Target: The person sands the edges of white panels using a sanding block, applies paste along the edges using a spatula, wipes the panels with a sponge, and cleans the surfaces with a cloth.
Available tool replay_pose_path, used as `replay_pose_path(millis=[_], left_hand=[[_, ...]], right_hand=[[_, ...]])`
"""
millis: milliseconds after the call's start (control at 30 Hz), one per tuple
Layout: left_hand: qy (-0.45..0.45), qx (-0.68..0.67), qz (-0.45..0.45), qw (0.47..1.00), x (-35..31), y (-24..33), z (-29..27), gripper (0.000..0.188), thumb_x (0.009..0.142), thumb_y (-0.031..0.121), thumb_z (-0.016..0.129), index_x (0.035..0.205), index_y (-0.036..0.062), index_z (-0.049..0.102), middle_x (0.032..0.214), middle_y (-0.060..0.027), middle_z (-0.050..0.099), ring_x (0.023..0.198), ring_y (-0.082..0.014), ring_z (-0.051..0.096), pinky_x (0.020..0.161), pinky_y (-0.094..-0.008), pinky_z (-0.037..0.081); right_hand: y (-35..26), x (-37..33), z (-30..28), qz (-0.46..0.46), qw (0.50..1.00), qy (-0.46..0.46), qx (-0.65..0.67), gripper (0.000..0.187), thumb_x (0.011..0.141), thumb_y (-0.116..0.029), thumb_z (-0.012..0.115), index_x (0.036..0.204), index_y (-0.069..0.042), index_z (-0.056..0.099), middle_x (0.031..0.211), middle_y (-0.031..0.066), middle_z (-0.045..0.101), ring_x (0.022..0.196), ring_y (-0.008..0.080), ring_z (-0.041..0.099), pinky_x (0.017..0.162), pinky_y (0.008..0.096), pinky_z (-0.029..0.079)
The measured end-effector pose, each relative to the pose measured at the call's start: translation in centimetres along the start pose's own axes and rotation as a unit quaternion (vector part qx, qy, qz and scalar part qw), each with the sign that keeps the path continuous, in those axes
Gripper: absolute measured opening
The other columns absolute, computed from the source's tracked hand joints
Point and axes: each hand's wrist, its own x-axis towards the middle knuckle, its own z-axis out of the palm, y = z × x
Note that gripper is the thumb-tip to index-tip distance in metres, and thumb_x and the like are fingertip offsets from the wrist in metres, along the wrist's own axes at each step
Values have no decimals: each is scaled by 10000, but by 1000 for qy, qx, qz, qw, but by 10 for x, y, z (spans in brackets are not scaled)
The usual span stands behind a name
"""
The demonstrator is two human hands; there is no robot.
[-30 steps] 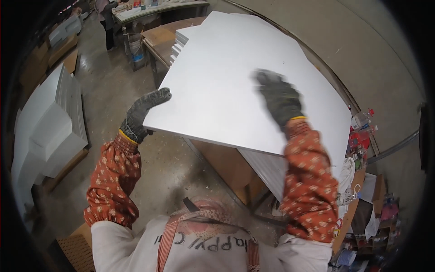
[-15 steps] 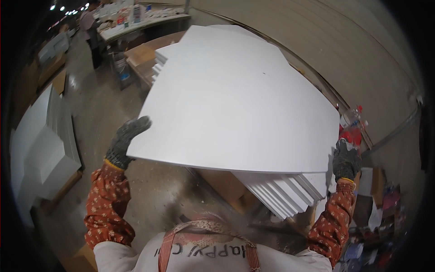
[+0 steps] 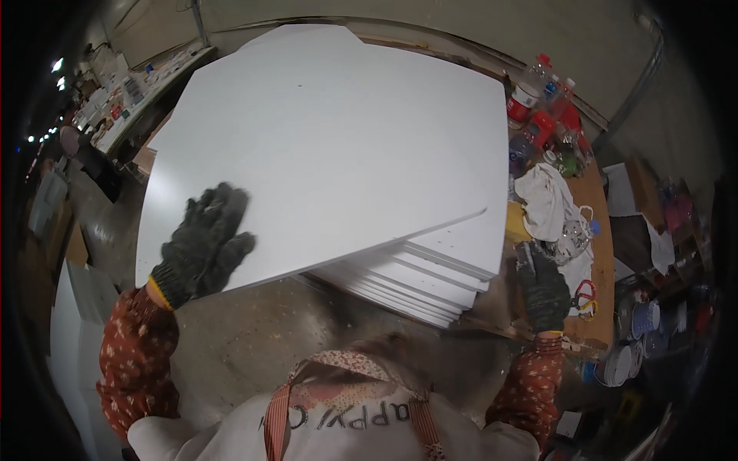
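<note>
A large flat white panel (image 3: 330,154) with angled corners covers much of the view. It lies askew on a stack of similar white panels (image 3: 400,284), whose edges show in steps beneath its near right side. My left hand (image 3: 201,246), in a dark grey knit glove, rests flat on top of the panel near its front left edge, fingers outstretched. My right hand (image 3: 544,288), gloved alike, is off the panel, with fingers straight, over the bench to the right of the stack. Just beyond it are a white cloth (image 3: 542,201) and a clear bottle with a blue cap (image 3: 573,240).
Several bottles (image 3: 529,88) crowd the wooden bench (image 3: 596,280) at the far right, and a red loop (image 3: 586,298) lies nearer. Tubs (image 3: 615,365) stand low at the right. More white panels (image 3: 73,323) lean at left. Another person (image 3: 92,163) stands by a cluttered far table (image 3: 146,107).
The top panel has turned and shifted left over the stack. My right hand has let go of its right edge; my left has gone from gripping the corner to lying flat on top.
</note>
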Motion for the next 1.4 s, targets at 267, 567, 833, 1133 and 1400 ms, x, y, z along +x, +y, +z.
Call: replay_pose_path(millis=[267, 567, 833, 1133, 1400], left_hand=[[7, -29, 183, 983, 161, 115, 40, 709, 929, 568, 280, 1365, 13, 337, 1416, -240, 318, 1303, -430, 304, 1084, -544, 176], [233, 37, -86, 968, 265, 32, 106, 406, 977, 336, 365, 1177, 17, 516, 1101, -161, 583, 1016, -296, 566, 937, -446, 443], [42, -42, 210, 976, 200, 264, 101, 387, 910, 301, 501, 1202, 47, 511, 1115, -139, 578, 1044, -250, 555, 912, -383, 439], [112, 112, -7, 987, 191, -3, 54, 347, 937, 233, 501, 1261, 108, 508, 1301, -138, 498, 1243, -263, 442, 1025, -406, 361], [-14, -8, 48, 999, 189, 47, 41, 533, 953, 408, 401, 1359, 63, 387, 1419, -157, 363, 1343, -292, 289, 1118, -413, 185]], right_hand=[[1, -28, 56, 165, 976, 41, 137, 422, 841, -360, 600, 1112, -36, 579, 861, 175, 587, 749, 345, 572, 612, 439, 462], [26, -38, 57, 60, 951, 132, 272, 392, 873, -199, 589, 1190, 20, 515, 1067, 168, 597, 1043, 325, 539, 843, 411, 456], [44, 9, 58, 102, 902, 117, 404, 391, 887, -131, 557, 1253, -9, 493, 1250, 192, 522, 1141, 342, 494, 936, 408, 405], [29, -24, 43, 198, 917, 109, 328, 339, 897, -112, 534, 1209, 17, 534, 1270, 186, 510, 1170, 359, 469, 994, 422, 363], [-27, -34, 81, 60, 988, 22, 144, 560, 839, -479, 548, 1290, -155, 475, 1264, 179, 448, 1179, 381, 403, 966, 539, 317]])
